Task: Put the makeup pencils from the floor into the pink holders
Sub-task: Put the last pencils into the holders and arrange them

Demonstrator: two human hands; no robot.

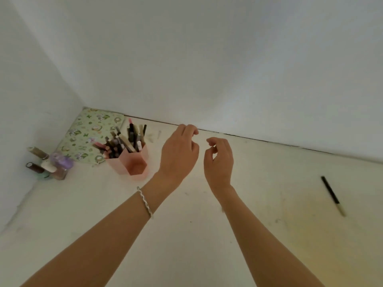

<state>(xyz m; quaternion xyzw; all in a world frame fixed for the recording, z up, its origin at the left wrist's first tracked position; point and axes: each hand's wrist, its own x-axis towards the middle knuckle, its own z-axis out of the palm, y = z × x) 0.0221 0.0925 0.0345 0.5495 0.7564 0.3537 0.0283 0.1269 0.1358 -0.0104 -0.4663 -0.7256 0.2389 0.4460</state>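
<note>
The pink holders (132, 162) stand on the floor at the left, hexagonal cups joined together. The rear cups are packed with several makeup pencils (124, 141); the front cup looks empty. One black pencil with a pale tip (332, 194) lies on the floor at the right. My left hand (178, 154) hovers just right of the holders, fingers loosely curled, holding nothing. My right hand (219, 160) is beside it, fingers also curled and apart, with nothing in it. Both hands are far left of the lone pencil.
A green patterned pouch (89, 135) lies in the corner behind the holders. Several nail polish bottles (51, 164) stand against the left wall. White walls close the left and far sides. A bracelet (145, 201) is on my left wrist.
</note>
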